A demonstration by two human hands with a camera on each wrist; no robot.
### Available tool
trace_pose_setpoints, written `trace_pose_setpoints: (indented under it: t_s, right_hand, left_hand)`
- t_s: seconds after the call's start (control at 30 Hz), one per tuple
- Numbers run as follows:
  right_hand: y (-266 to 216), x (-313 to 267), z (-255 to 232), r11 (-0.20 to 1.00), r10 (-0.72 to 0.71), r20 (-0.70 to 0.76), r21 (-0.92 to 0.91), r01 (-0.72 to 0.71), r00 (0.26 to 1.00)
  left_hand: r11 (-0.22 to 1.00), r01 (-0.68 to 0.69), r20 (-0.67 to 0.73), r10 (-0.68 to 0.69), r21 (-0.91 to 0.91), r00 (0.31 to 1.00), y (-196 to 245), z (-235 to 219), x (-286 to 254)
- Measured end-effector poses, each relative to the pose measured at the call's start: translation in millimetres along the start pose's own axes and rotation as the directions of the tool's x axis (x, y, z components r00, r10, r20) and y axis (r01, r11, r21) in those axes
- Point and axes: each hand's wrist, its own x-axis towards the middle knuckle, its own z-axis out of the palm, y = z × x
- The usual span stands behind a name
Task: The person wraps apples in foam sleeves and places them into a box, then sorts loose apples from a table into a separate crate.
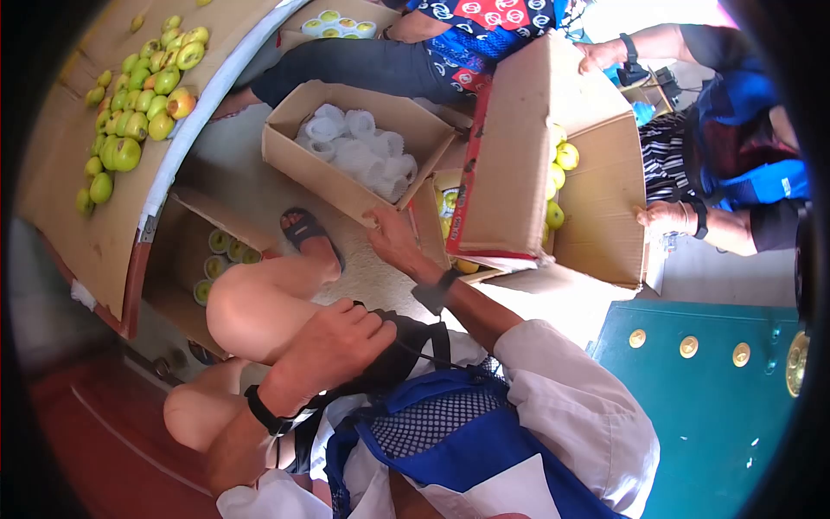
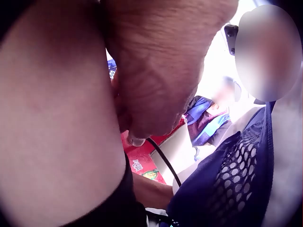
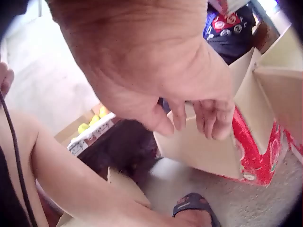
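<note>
Our left hand [image 1: 333, 350] rests, loosely curled; beside our right hand [image 1: 399, 245] — gripping or not, we can't tell — the foam-net carton [image 1: 316, 176] looks light, bendable, best held by opposite rims.

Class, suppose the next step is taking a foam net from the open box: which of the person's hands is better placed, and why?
Probably the right hand: it is stretched forward, its fingers beside the box of foam nets. The left hand is farther back, over the bent leg.
</note>
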Motion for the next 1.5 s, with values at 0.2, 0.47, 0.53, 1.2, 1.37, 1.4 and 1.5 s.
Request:
trace_pose_setpoints:
  t_s: [0.2,0.47,0.53,1.2,1.37,1.4,1.5]
  right_hand:
    - [40,-85,-61,0.982,-0.081,0.206,-0.151,0.113,0.975]
    - [19,-176,-214,0.890,0.451,0.292,-0.075,-0.450,0.843]
    - [6,-184,-247,0.849,0.514,0.263,-0.023,-0.527,0.817]
    - [96,-56,-180,0.955,0.267,-0.059,0.152,-0.256,0.962]
    - [102,-55,-165,0.974,0.202,-0.068,0.122,-0.192,0.977]
    - [102,-57,-162,0.976,0.193,-0.065,0.116,-0.184,0.979]
    - [103,-60,-159,0.980,0.176,-0.062,0.106,-0.168,0.983]
  left_hand:
    - [0.974,0.102,-0.052,-0.115,-0.201,0.992,3,-14,11]
    - [0.706,0.378,-0.267,-0.621,-0.599,0.737,16,-49,53]
    - [0.515,0.345,-0.183,-0.724,-0.785,0.665,21,-50,70]
    - [0.245,0.557,-0.210,-0.969,-0.794,0.126,-59,-5,102]
    - [0.245,0.592,-0.246,-0.966,-0.768,0.082,-85,-22,117]
    - [0.215,0.598,-0.217,-0.974,-0.772,0.070,-90,-25,118]
    - [0.272,0.651,-0.280,-0.955,-0.709,0.095,-106,-28,123]
